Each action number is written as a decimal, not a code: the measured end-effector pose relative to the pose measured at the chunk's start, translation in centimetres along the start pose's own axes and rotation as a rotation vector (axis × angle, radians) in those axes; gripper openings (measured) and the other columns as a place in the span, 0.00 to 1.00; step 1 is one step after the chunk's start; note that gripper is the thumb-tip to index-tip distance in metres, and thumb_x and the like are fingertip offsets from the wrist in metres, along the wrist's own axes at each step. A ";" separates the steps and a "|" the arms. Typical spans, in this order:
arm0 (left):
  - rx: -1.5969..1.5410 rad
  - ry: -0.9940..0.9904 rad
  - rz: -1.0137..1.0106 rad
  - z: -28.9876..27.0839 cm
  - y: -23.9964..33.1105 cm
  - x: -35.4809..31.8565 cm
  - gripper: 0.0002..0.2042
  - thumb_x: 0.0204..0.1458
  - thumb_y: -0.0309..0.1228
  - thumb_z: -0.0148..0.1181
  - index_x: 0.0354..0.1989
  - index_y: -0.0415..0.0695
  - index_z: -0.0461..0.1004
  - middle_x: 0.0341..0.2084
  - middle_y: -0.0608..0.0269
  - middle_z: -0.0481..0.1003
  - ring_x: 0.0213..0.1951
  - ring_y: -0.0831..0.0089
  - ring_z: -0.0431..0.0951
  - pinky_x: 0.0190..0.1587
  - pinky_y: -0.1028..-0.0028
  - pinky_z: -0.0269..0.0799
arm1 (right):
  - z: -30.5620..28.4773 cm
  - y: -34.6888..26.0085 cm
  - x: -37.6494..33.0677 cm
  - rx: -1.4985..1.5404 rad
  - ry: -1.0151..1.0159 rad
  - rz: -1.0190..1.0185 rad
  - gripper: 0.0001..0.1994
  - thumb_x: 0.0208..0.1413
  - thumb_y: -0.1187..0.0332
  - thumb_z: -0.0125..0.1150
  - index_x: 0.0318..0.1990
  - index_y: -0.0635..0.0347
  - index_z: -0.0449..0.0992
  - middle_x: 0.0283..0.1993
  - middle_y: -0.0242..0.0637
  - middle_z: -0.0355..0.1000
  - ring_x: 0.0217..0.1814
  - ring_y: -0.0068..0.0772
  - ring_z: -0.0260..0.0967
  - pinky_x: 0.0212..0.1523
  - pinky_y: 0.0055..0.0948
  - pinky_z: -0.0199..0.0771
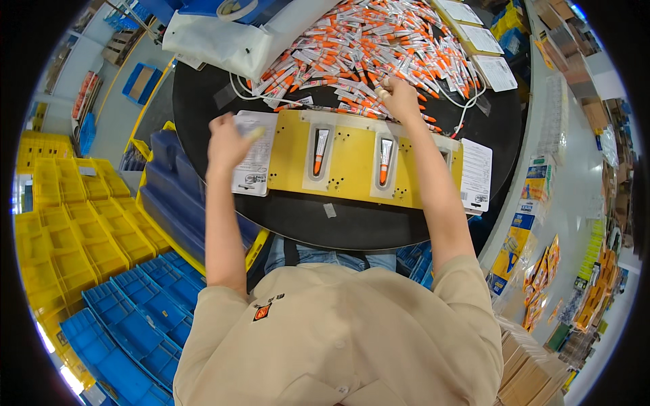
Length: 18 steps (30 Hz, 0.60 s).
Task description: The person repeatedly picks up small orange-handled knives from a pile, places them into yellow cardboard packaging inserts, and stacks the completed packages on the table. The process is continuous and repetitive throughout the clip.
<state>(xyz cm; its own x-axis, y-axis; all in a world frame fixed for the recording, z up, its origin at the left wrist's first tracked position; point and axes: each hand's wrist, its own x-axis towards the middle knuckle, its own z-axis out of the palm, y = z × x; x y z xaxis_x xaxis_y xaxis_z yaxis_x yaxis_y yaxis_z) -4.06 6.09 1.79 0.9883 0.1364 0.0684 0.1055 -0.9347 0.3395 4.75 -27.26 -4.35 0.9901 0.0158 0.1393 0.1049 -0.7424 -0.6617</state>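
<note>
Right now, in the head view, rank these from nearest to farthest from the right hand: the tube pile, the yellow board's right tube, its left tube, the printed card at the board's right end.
1. Tube pile, under the right hand.
2. Right tube, just below.
3. Left tube and printed card: too close to call, on opposite sides.

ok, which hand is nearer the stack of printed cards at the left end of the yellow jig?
Left. The left hand is right over the printed cards, seemingly touching them. The right hand is far off past the yellow jig, at the pile of tubes.
</note>
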 end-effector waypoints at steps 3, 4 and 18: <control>0.220 -0.317 -0.107 0.4 -4.1 0.9 0.28 0.43 0.47 0.66 0.43 0.33 0.72 0.46 0.42 0.71 0.46 0.51 0.74 0.48 0.62 0.72 | -3.8 2.3 -4.6 0.196 0.155 -0.198 0.09 0.50 0.69 0.65 0.38 0.60 0.78 0.35 0.41 0.75 0.35 0.41 0.73 0.37 0.31 0.73; 0.284 -0.435 -0.096 0.9 -4.7 1.1 0.28 0.43 0.47 0.66 0.42 0.33 0.72 0.46 0.44 0.70 0.45 0.53 0.76 0.47 0.62 0.73 | -5.0 2.8 -6.6 0.130 0.249 -0.258 0.08 0.49 0.71 0.65 0.37 0.59 0.78 0.34 0.39 0.75 0.35 0.38 0.72 0.37 0.30 0.72; -0.197 -0.548 -0.023 -4.1 4.1 0.2 0.18 0.45 0.33 0.65 0.42 0.36 0.71 0.27 0.50 0.76 0.24 0.56 0.77 0.32 0.65 0.72 | -13.2 12.1 -19.4 -0.369 0.266 0.011 0.24 0.50 0.64 0.63 0.55 0.58 0.70 0.58 0.45 0.66 0.61 0.48 0.59 0.62 0.47 0.57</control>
<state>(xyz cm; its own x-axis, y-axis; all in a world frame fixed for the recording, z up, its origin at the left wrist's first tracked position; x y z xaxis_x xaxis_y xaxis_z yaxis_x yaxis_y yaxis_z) -3.84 3.65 7.02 0.9042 -0.0834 -0.4189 0.1566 -0.8477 0.5069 -14.44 -45.39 -5.29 0.9276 -0.1307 0.3500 0.0063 -0.9312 -0.3645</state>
